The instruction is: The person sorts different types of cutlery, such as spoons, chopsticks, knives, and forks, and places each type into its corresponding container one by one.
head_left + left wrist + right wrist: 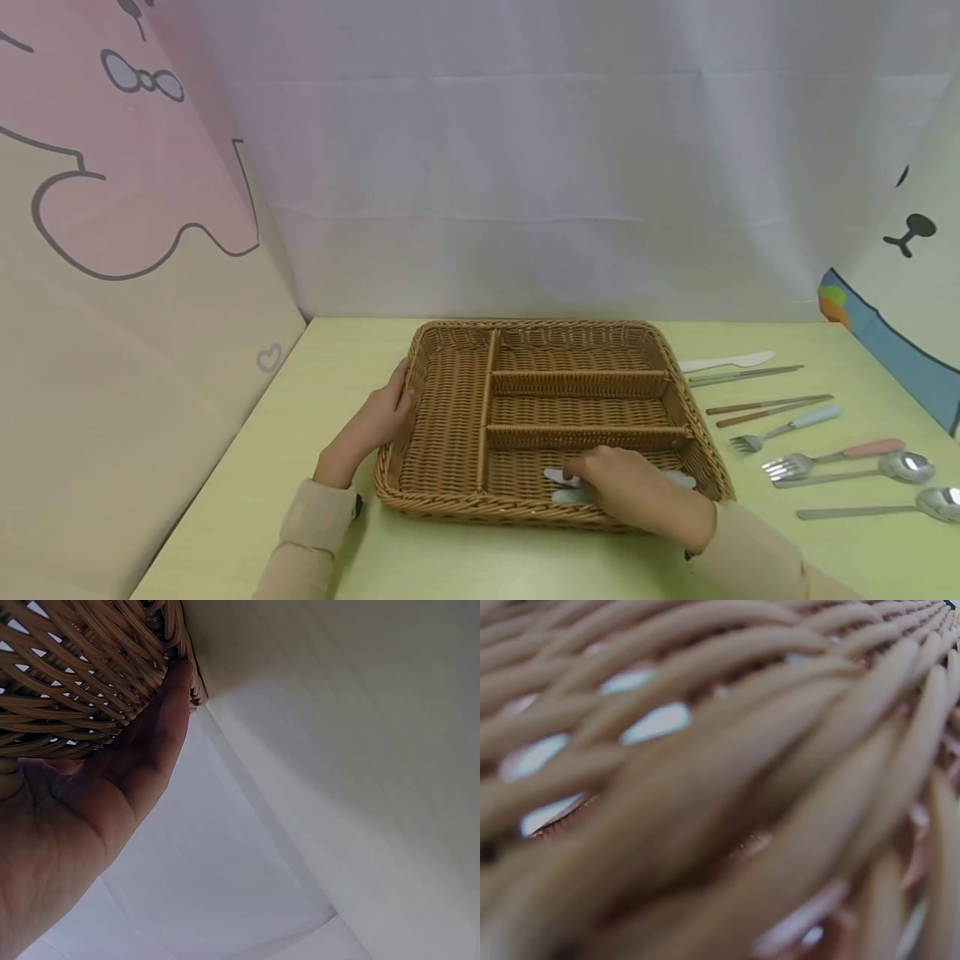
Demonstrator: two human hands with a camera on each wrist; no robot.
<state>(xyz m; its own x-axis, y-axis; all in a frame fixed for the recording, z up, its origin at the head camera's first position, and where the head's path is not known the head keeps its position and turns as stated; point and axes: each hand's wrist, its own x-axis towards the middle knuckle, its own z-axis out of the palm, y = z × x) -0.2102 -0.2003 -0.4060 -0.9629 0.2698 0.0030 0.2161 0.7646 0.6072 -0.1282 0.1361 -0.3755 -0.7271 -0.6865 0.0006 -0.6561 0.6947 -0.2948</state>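
Note:
A brown wicker basket [483, 417] with dividers stands on the table. At its left side my left hand [378, 417] holds the rim, thumb at the top edge and fingers along the outer wall; the left wrist view shows those fingers [161, 731] against the weave. My right hand [637, 492] reaches into the front right compartment, its fingers curled over a table knife [558, 477] and partly hiding it. Another table knife [570, 496] lies just in front of it. Blurred wicker [727, 780] fills the right wrist view, hiding most of the hand.
Right of the basket lie a white knife [727, 362], pairs of chopsticks [772, 408], a blue-handled fork [787, 427], a pink-handled fork [832, 456] and two spoons [862, 510]. Printed cloth walls [480, 167] surround the pale table [247, 517].

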